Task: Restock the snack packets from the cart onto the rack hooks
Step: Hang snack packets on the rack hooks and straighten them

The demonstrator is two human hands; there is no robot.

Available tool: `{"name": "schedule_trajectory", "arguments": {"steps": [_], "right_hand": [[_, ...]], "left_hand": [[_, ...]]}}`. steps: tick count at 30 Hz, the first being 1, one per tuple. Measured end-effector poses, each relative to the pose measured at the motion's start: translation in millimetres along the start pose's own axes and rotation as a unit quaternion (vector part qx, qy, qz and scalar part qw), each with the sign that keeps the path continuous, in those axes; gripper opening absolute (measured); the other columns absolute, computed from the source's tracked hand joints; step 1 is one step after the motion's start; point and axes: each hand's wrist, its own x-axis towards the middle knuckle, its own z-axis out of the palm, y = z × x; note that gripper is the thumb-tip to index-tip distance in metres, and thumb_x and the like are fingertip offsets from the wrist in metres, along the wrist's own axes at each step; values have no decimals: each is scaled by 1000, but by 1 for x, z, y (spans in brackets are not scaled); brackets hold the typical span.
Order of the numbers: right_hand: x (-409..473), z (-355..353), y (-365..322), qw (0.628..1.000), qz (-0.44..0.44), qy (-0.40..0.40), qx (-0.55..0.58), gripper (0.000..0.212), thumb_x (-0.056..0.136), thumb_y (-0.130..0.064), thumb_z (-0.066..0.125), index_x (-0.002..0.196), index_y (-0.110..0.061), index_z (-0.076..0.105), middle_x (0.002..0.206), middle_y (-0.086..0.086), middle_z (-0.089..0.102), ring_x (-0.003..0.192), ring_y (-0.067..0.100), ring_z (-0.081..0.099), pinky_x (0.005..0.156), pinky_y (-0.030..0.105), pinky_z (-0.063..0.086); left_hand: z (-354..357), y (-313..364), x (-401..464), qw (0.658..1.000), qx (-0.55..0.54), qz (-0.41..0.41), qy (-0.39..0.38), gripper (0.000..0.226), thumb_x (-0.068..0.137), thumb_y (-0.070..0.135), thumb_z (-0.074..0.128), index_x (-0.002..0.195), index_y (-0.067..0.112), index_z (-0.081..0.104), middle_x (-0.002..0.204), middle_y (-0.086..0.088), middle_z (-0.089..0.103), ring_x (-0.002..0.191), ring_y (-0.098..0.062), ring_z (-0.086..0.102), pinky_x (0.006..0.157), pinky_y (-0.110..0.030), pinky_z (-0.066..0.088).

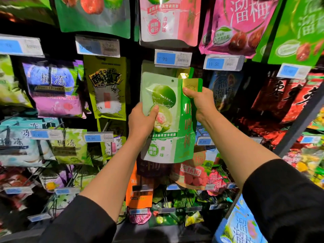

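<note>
light: bright on packets, dark gaps btwn | glare: price tags [172, 58] | blur: edges smeared | distort: wide-angle bowing

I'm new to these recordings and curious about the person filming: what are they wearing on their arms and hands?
Both arms wear black long sleeves, pushed up so the forearms are bare: the left sleeve and the right sleeve look like the same plain dark fabric, with no markings visible. The left hand and the right hand are bare: no gloves, and no rings, watch or bracelet show.
</note>
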Motion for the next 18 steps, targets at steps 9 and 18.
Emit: {"name": "schedule_trajectory", "arguments": {"steps": [9, 18], "right_hand": [[13, 18, -17, 999, 1, 39, 9, 13, 81, 4, 68, 78, -9, 66, 68, 0, 67, 48, 2, 61, 46, 13, 45], [32, 35, -28, 998, 8, 60, 30, 17, 80, 7, 66, 81, -10, 67, 74, 1, 66, 62, 10, 62, 55, 20, 50]], "left_hand": [[-13, 44, 52, 848, 373, 374, 31, 70, 87, 14, 61, 148, 5, 28, 159, -14, 16, 147, -31, 13, 119, -40, 17], [-25, 53, 71, 780, 516, 347, -71, 73, 97, 26, 46, 154, 17, 2, 161, -1, -10, 148, -27, -7, 117, -53, 10]]}}
